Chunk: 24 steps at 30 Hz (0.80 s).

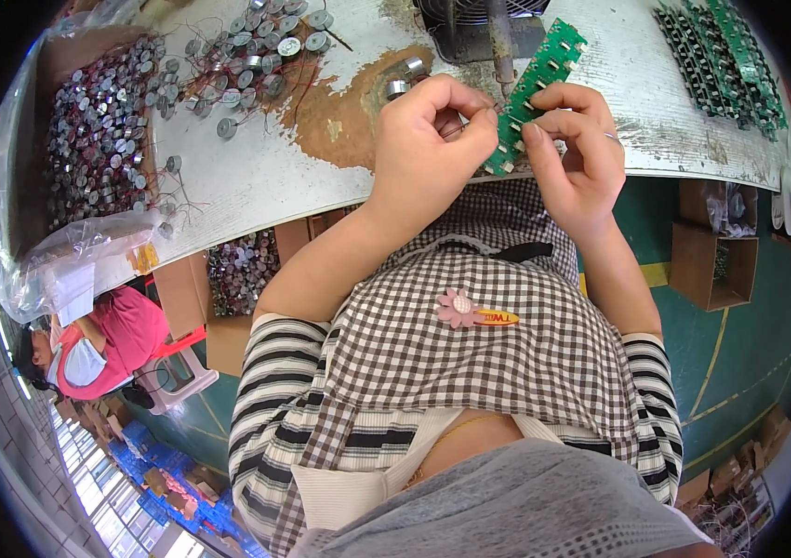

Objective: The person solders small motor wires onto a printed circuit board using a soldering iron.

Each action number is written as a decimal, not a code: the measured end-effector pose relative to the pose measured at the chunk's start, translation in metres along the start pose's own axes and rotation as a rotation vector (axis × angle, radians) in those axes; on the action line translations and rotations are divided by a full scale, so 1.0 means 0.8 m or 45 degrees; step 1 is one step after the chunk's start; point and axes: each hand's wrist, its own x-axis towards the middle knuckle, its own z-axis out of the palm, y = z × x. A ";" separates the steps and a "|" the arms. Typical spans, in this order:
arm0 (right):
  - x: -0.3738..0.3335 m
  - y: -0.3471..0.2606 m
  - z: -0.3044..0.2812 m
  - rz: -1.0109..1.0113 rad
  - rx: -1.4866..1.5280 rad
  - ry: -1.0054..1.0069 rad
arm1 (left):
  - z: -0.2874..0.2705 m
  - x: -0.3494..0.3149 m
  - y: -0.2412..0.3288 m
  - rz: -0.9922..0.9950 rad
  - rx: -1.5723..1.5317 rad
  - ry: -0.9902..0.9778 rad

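A long green circuit board strip [544, 76] with small components along it stands tilted over the front of the table. My right hand [581, 153] holds its right edge between thumb and fingers. At the board's left edge my left hand [432, 139] is closed in a pinch; what sits in its fingertips is too hidden to name. Just behind the board, a worn metal rod like a soldering iron [501, 46] points down, its lower end close to the board and my left fingertips. Two small silver motors [397, 89] lie beyond my left knuckles.
Loose round motors with thin red wires [256, 56] spread over the back left, beside a box full of them [102, 139]. A black fan [479, 28] stands behind the rod. Stacked green boards [725, 65] lie back right. A person in pink [126, 344] sits at left.
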 end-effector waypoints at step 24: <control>-0.005 -0.002 0.006 0.149 0.097 0.035 | -0.004 0.003 0.001 0.014 0.078 -0.066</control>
